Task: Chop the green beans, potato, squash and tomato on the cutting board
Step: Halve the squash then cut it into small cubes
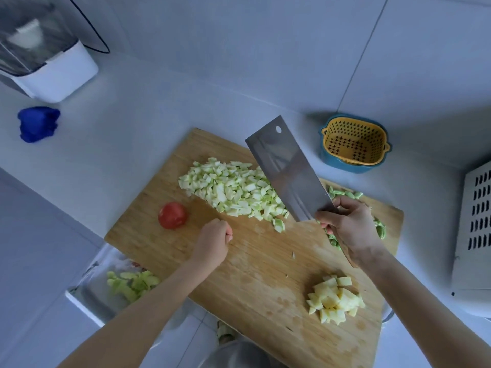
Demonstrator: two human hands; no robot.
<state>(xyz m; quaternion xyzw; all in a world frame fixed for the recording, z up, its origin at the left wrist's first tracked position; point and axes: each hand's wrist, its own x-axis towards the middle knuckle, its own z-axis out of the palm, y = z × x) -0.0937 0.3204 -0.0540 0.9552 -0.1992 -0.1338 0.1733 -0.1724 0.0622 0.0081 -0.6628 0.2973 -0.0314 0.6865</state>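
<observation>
By the look of it, 3 of the 4 vegetables are done. The squash [231, 189] lies diced in a long heap across the far middle of the board [239, 274], and the potato [335, 298] sits in a small cubed pile at the near right. Cut beans [345, 193] are scattered along the right edge, partly hidden behind the right hand [345, 224]. Only the tomato [172, 215] is left: it sits in 1 piece near the board's left corner and looks uncut. The right hand's fingers [325, 221] are wrapped tightly round the handle of the cleaver [289, 171], whose blade is lifted and tilted over the right end of the squash heap. The left hand [212, 243] rests on the board just right of the tomato, apart from it. Its fingers [228, 233] are curled into a loose fist and seem to hold nothing.
</observation>
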